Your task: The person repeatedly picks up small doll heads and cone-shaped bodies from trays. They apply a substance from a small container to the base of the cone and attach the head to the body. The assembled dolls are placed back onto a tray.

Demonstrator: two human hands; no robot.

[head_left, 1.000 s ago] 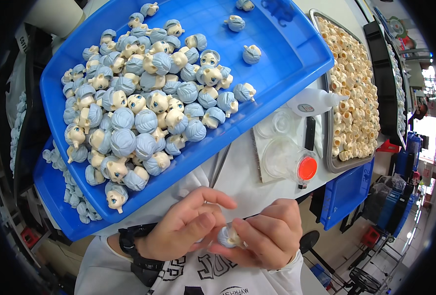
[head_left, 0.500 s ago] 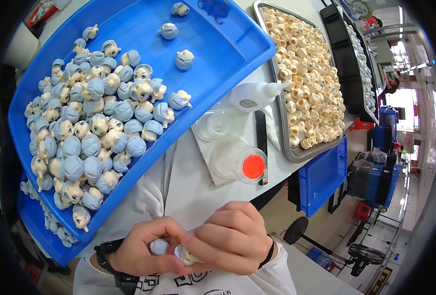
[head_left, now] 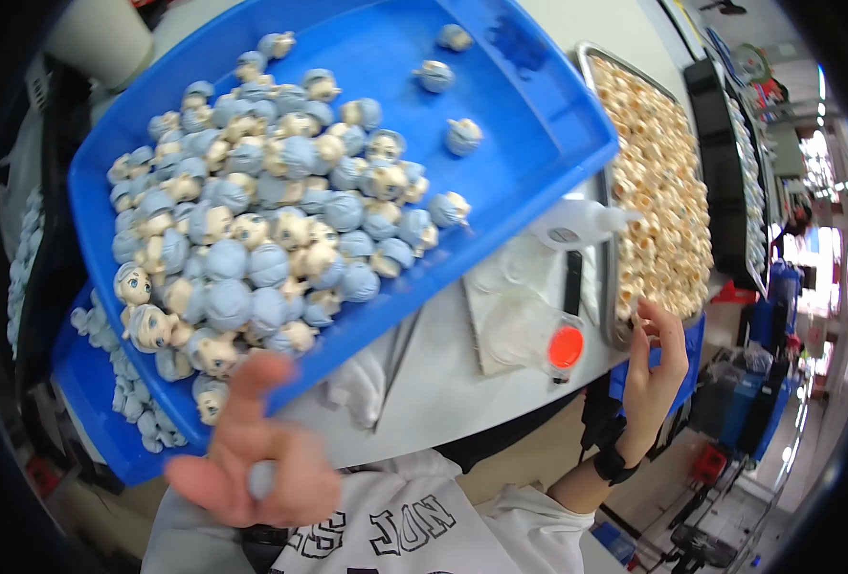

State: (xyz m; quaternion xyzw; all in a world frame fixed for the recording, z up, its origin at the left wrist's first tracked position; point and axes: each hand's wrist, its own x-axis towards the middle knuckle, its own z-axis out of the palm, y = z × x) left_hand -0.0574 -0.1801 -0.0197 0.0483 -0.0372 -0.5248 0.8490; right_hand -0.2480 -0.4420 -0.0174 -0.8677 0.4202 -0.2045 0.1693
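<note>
My left hand (head_left: 261, 454), blurred by motion, is over the near edge of the blue tray (head_left: 462, 251). Its thumb and index finger stretch out, while the other fingers curl round a small grey-blue piece (head_left: 262, 478). Inside the tray lies a heap of doll heads (head_left: 228, 258) with cream faces and grey-blue hair. Off to the right, my right hand (head_left: 656, 359) reaches the near corner of a metal tray (head_left: 613, 277) full of hollow cream doll-head parts (head_left: 658, 182). Its thumb and fingertips close together there; what lies between them is hidden.
Between the trays stand a white squeeze bottle (head_left: 577, 225) and a clear jar with a red disc (head_left: 566, 347), beside a black strip (head_left: 573, 282). A lower blue tray (head_left: 84, 411) holds grey-blue pieces. A black tray (head_left: 721, 163) stands at far right.
My hands have parted from in front of my chest, and the doll head between them is gone from view there. The right hand went to the metal tray, the left toward the blue tray.
</note>
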